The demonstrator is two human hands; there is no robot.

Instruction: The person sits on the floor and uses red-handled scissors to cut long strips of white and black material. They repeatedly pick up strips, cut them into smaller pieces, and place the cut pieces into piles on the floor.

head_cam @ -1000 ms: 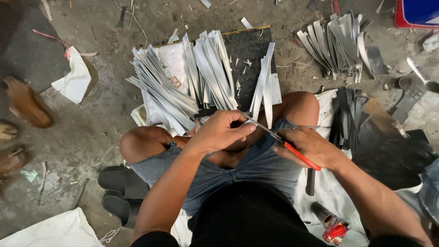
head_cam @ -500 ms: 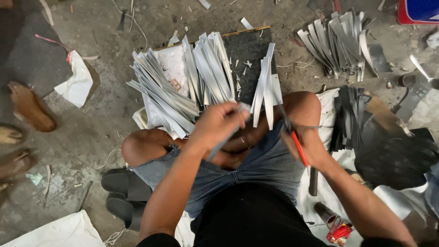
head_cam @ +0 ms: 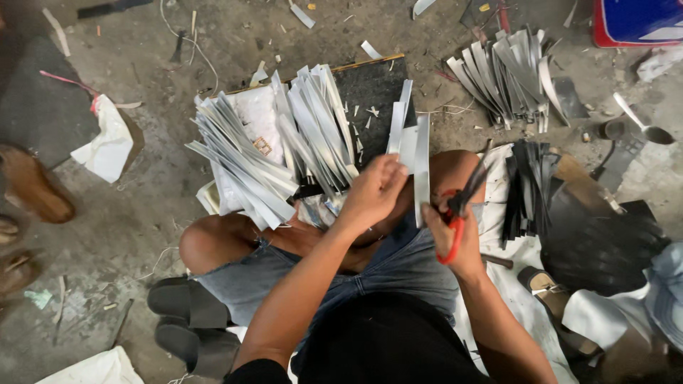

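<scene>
black sandals lie on the dusty floor. a spoon rests at right near dark strips. brown shoes sit at left beside crumpled paper.

strips before knees, scissors right of them

Upright silvery metal strip; red-handled scissors beside it.

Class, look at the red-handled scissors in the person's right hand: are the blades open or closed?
Cannot tell for sure. The scissors sit in the right hand with dark blades pointing up and away; they look nearly together, but blur hides any gap.
</scene>
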